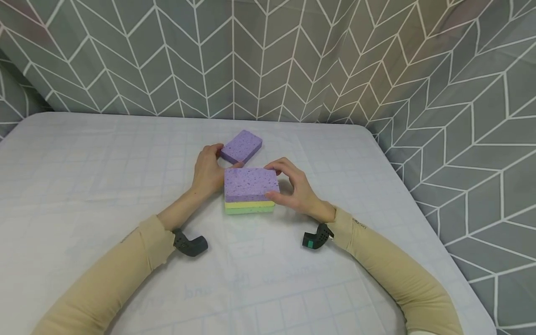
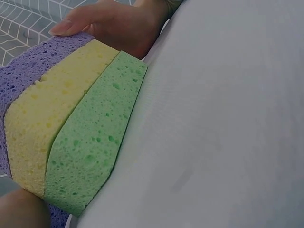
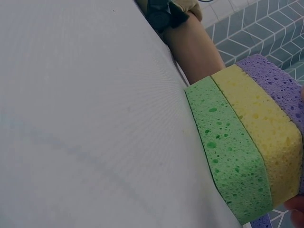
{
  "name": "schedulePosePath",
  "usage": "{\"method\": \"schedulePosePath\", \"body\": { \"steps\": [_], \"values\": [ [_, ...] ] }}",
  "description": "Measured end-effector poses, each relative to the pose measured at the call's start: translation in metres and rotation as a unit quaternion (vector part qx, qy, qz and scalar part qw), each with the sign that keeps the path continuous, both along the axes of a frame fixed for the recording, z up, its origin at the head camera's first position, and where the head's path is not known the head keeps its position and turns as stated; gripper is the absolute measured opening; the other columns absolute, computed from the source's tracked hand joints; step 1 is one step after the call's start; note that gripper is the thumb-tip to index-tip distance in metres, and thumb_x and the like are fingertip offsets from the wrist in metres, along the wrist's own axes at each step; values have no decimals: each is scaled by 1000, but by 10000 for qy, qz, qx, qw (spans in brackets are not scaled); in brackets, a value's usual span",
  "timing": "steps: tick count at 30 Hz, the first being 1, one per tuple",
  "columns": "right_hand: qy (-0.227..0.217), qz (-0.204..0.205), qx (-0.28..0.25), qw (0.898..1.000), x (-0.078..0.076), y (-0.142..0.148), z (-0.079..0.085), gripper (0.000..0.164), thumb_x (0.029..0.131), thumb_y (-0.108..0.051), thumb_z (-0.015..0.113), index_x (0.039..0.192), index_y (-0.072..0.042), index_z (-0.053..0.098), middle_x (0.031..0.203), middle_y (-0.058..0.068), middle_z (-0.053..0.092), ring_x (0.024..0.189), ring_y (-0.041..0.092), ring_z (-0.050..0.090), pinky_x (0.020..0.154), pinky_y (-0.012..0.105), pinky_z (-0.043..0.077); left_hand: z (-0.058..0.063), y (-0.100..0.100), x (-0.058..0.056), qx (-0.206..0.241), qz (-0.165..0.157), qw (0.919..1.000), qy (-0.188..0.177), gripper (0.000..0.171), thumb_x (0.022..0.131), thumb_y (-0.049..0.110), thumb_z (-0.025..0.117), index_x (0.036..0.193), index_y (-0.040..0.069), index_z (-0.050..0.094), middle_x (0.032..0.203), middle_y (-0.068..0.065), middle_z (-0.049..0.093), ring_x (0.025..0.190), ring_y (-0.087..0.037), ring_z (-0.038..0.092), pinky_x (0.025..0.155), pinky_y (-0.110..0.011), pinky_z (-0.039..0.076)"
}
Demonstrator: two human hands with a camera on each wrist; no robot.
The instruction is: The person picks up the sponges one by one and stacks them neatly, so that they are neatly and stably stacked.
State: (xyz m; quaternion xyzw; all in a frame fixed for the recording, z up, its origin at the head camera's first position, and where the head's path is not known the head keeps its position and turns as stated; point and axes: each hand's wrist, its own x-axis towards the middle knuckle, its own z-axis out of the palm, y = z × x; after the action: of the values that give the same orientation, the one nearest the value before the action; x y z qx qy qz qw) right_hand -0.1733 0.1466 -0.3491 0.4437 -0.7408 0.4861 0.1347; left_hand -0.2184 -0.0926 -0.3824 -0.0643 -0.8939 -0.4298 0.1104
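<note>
A stack of three sponges stands on the table, with a green sponge (image 2: 95,137) at the bottom, a yellow sponge (image 3: 261,126) in the middle and a purple sponge (image 1: 250,184) on top. My right hand (image 1: 299,188) grips the top purple sponge at its right end, thumb on the front edge and fingers at the back. Behind the stack lies a second purple sponge (image 1: 243,146), turned at an angle. My left hand (image 1: 208,170) holds its left end between fingers and thumb. Both wrist views show the layered stack from the side, with the second purple sponge mostly hidden.
A white cloth (image 1: 259,260) with faint grid lines covers the table. Grey curtains (image 1: 234,56) with a white chevron pattern hang behind it and along the right side. Dark wrist cameras (image 1: 190,244) jut from both sleeves low over the cloth.
</note>
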Motion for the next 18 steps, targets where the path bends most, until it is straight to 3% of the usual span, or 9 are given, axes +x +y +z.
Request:
{"method": "schedulePosePath", "body": {
  "steps": [3, 10, 13, 18],
  "values": [
    [8, -18, 5, 10000, 0, 0, 0, 64, 92, -43, 66, 113, 16, 59, 107, 28, 59, 95, 28, 52, 86, 29, 46, 0, 1, 0, -26, -13, 10000, -1, 76, 86, 33, 76, 141, -10, 44, 131, -26, 52, 122, -39, 48, 106, -51, 42],
    [-140, -55, 34, 9999, 2, 1, 1, 56, 87, -33, 69, 113, 16, 59, 107, 28, 59, 96, 27, 51, 81, 50, 46, 2, 2, 0, -57, 16, 9999, -105, 77, 85, 33, 75, 141, -9, 44, 133, -26, 51, 123, -39, 48, 107, -50, 41],
    [-151, -56, 39, 9999, -1, 2, -2, 57, 88, -34, 69, 114, 15, 59, 108, 28, 59, 97, 26, 52, 82, 47, 47, 2, 1, 0, -97, 45, 9999, -102, 78, 85, 34, 76, 141, -10, 43, 132, -26, 51, 123, -39, 47, 107, -51, 41],
    [-112, -56, 47, 9999, -15, 5, -22, 63, 89, -45, 68, 117, 11, 60, 111, 24, 59, 99, 24, 52, 87, 31, 46, 2, 0, 1, -92, 64, 9999, -99, 78, 85, 34, 76, 141, -10, 43, 132, -26, 51, 123, -40, 47, 107, -51, 40]
  ]
}}
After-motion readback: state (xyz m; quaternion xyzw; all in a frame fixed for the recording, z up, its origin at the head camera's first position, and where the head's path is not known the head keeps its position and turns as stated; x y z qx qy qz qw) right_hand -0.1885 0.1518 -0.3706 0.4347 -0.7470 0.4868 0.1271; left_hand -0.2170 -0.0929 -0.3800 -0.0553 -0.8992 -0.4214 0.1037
